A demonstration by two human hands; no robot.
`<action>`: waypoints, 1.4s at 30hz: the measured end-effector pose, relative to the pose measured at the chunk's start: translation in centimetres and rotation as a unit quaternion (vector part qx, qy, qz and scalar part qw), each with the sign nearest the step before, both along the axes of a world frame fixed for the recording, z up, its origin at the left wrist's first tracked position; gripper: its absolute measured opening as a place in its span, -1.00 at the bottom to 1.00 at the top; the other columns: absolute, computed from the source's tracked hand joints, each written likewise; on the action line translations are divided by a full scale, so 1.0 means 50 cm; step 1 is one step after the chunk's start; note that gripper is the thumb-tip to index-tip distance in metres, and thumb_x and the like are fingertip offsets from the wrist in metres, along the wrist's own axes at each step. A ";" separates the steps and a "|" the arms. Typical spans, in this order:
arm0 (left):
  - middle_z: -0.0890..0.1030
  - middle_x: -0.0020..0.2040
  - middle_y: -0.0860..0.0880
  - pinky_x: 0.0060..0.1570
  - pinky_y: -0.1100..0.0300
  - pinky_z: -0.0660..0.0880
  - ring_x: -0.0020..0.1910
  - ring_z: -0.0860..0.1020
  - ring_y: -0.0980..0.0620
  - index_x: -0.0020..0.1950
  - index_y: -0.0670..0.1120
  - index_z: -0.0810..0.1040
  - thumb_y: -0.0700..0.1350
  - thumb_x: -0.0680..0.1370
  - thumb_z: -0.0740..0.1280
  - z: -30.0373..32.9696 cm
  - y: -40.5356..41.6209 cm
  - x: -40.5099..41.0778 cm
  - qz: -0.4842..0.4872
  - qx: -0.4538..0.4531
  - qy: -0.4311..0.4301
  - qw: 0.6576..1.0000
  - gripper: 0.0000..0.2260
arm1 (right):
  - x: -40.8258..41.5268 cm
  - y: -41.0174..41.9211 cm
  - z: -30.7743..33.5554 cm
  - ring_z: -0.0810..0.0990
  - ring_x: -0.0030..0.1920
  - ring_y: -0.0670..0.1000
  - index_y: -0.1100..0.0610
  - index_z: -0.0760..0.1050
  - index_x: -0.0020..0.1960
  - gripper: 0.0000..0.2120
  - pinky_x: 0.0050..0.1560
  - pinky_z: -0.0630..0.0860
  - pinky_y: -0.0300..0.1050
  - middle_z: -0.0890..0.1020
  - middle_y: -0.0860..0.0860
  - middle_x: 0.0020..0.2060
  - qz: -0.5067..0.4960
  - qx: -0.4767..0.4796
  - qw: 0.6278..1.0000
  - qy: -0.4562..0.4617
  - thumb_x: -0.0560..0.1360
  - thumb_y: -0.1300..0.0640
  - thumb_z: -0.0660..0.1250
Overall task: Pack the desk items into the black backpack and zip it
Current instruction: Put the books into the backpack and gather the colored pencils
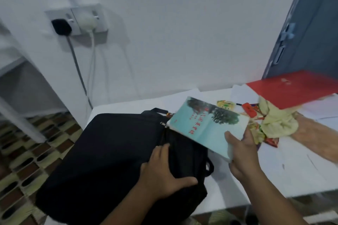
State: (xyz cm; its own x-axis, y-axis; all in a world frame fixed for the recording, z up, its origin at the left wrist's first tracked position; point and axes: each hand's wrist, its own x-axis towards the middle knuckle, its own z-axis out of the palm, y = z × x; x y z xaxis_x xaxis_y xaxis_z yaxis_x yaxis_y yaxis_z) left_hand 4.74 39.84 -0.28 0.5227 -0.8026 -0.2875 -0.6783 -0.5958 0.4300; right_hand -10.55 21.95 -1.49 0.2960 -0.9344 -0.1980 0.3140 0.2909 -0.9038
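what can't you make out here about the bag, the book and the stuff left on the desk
Head view, all of it:
- Black backpack: inside hidden by its own fabric and the left hand.
- Teal book: red title blurred; right hand covers a corner.
- Red folder: cut off by right edge.
- Wrappers: too blurred to identify.

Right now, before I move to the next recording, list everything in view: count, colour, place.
black backpack: one, black, on the desk's left end, main zip open
book: one, pale teal cover with a dark tree and red lettering, held over the backpack's opening
red folder: one, red, far right of the desk
cloth: one, pale yellow, crumpled beneath the folder
snack wrappers: several, red and mixed colours, around the cloth
desk: one, white
wall socket: one, white, with a black and a white plug
left hand: grip on the backpack's edge
right hand: grip on the book's near corner
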 end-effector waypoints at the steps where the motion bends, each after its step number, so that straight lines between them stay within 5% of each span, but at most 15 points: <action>1: 0.03 0.61 0.06 0.51 -0.13 0.13 0.61 -0.07 0.06 0.59 0.06 0.09 0.62 0.17 0.25 -0.005 -0.002 -0.011 -0.020 0.034 -0.026 0.999 0.13 | -0.005 0.011 -0.006 0.58 0.30 0.15 -0.07 0.37 0.43 -0.47 0.29 0.46 0.32 0.57 0.01 0.34 -0.021 0.001 1.000 0.001 0.53 0.20 0.42; 3: 0.24 0.52 -0.01 0.45 -0.13 0.20 0.60 -0.01 0.02 0.36 0.07 0.42 0.50 0.32 0.25 -0.011 -0.013 -0.026 -0.029 0.033 -0.046 0.998 -0.25 | -0.026 0.031 0.003 0.63 0.22 0.12 -0.04 0.43 0.37 -0.58 0.26 0.50 0.31 0.63 -0.01 0.24 -0.048 -0.001 0.999 0.007 0.57 0.26 0.37; 5: 0.56 0.10 0.01 0.25 0.01 0.41 0.39 0.40 0.03 -0.12 0.01 0.51 0.16 0.49 0.32 -0.008 -0.019 -0.021 0.027 -0.082 0.008 0.996 -0.77 | -0.054 0.041 0.013 0.67 0.14 0.10 -0.07 0.49 0.27 -0.64 0.22 0.52 0.33 0.68 -0.03 0.15 -0.059 0.000 0.998 0.025 0.60 0.30 0.32; 7: 0.56 -0.28 0.01 -0.09 0.10 0.48 -0.05 0.59 -0.05 -0.32 -0.10 0.45 -0.13 0.51 0.33 0.002 -0.012 0.004 0.119 -0.187 0.090 0.971 -0.79 | -0.085 0.048 0.033 0.67 0.13 0.15 -0.10 0.51 0.21 -0.64 0.18 0.52 0.40 0.69 -0.02 0.13 -0.074 -0.007 0.997 0.026 0.59 0.32 0.31; 10: 0.62 -0.23 -0.10 -0.17 0.10 0.38 -0.08 0.60 -0.20 -0.16 -0.18 0.57 -0.31 0.51 0.31 0.040 0.022 0.062 0.262 -0.298 0.100 0.913 -0.91 | -0.109 0.046 0.051 0.65 0.16 0.22 -0.01 0.45 0.31 -0.63 0.15 0.51 0.47 0.67 0.02 0.15 -0.089 -0.020 0.995 0.029 0.59 0.32 0.30; 12: 0.59 -0.11 -0.09 -0.07 0.10 0.37 -0.06 0.55 -0.21 0.14 -0.12 0.51 -0.36 0.51 0.27 0.076 0.059 0.101 0.289 -0.346 0.056 0.891 -0.74 | -0.107 0.049 0.060 0.65 0.16 0.22 0.03 0.43 0.33 -0.63 0.16 0.54 0.38 0.67 0.03 0.14 -0.082 -0.035 0.995 0.047 0.59 0.31 0.31; 14: 0.52 -0.03 -0.07 -0.02 0.05 0.39 -0.10 0.49 -0.13 0.34 0.06 0.39 -0.41 0.48 0.19 0.100 0.087 0.140 0.252 -0.337 -0.015 0.907 -0.48 | -0.089 0.058 0.064 0.66 0.12 0.18 0.03 0.43 0.31 -0.65 0.14 0.58 0.31 0.67 0.02 0.12 -0.052 -0.056 0.995 0.063 0.58 0.32 0.32; 18: 0.36 0.20 -0.11 0.09 -0.09 0.45 0.06 0.39 -0.11 0.24 0.15 0.54 -0.33 0.51 0.22 0.079 0.111 0.193 0.213 -0.047 -0.151 0.964 -0.54 | -0.028 0.092 0.060 0.69 0.05 0.12 -0.03 0.47 0.26 -0.67 0.06 0.63 0.25 0.68 -0.01 0.08 0.050 -0.046 0.995 0.076 0.59 0.32 0.31; 22: 0.37 0.42 -0.08 0.36 -0.17 0.32 0.36 0.31 -0.16 0.27 0.10 0.56 0.02 0.61 0.11 0.077 0.108 0.179 0.200 0.134 -0.086 0.967 -0.68 | 0.018 0.126 0.045 0.70 -0.02 0.01 -0.07 0.46 0.23 -0.66 -0.01 0.65 0.07 0.68 -0.04 0.06 0.111 -0.048 0.987 0.105 0.60 0.32 0.31; 25: 0.16 0.61 -0.15 0.47 -0.19 0.21 0.55 0.13 -0.28 0.59 -0.04 0.28 0.54 0.47 -0.01 0.082 0.095 0.155 0.188 0.177 0.012 0.966 -0.12 | 0.030 0.120 0.047 0.70 -0.03 0.00 -0.12 0.47 0.18 -0.65 -0.06 0.64 0.01 0.68 -0.07 0.05 0.125 -0.042 0.985 0.110 0.60 0.32 0.30; 28: 0.09 0.62 -0.15 0.46 -0.12 0.26 0.56 0.16 -0.25 0.59 -0.13 0.15 0.60 0.25 0.31 0.077 0.090 0.112 0.173 0.217 0.023 0.960 0.15 | 0.036 0.094 0.062 0.71 -0.04 0.03 -0.07 0.48 0.20 -0.66 -0.07 0.64 0.03 0.69 -0.05 0.03 0.144 -0.050 0.982 0.114 0.59 0.33 0.30; 31: 0.56 0.20 -0.13 0.09 0.02 0.56 0.09 0.57 -0.10 0.17 -0.08 0.47 0.19 0.35 0.50 0.075 0.089 0.109 0.206 0.107 -0.046 0.971 -0.46 | 0.044 0.075 0.072 0.70 -0.05 0.03 0.00 0.47 0.27 -0.64 -0.09 0.62 0.00 0.69 -0.02 0.03 0.153 -0.058 0.978 0.126 0.57 0.34 0.31; 34: 0.68 -0.08 -0.10 -0.06 -0.01 0.61 -0.15 0.64 -0.11 -0.04 -0.05 0.63 -0.15 0.44 0.46 0.104 0.106 0.141 0.325 -0.089 0.080 0.938 -0.88 | 0.051 0.059 0.077 0.71 -0.04 0.07 0.02 0.50 0.22 -0.68 -0.08 0.63 0.01 0.71 -0.01 0.02 0.164 -0.024 0.981 0.102 0.58 0.36 0.31; 38: 0.68 -0.19 -0.18 -0.09 -0.19 0.59 -0.17 0.65 -0.26 -0.13 -0.06 0.66 -0.12 0.50 0.46 0.158 0.130 0.156 0.340 -0.234 0.082 0.907 -0.97 | 0.076 0.052 0.067 0.71 0.00 0.13 0.08 0.52 0.20 -0.70 0.02 0.65 0.15 0.71 0.05 0.03 0.199 0.008 0.977 0.079 0.57 0.38 0.30; 42: 0.61 -0.26 -0.19 -0.26 0.08 0.41 -0.30 0.52 -0.06 -0.19 -0.16 0.59 -0.15 0.51 0.43 0.193 0.119 0.142 0.285 -0.265 0.027 0.921 -0.88 | 0.156 0.078 0.030 0.71 0.01 0.14 0.11 0.52 0.19 -0.69 0.06 0.64 0.17 0.71 0.09 0.04 0.222 0.022 0.972 0.079 0.54 0.41 0.30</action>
State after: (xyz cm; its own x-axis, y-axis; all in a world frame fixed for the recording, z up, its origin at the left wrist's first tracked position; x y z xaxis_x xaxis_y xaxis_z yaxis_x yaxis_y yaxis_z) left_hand 11.83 45.77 9.37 0.8990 -0.4371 0.0265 -0.2884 -0.5455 0.7869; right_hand -2.75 25.83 0.03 0.6301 -0.7117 -0.3106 0.0069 0.4051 -0.9142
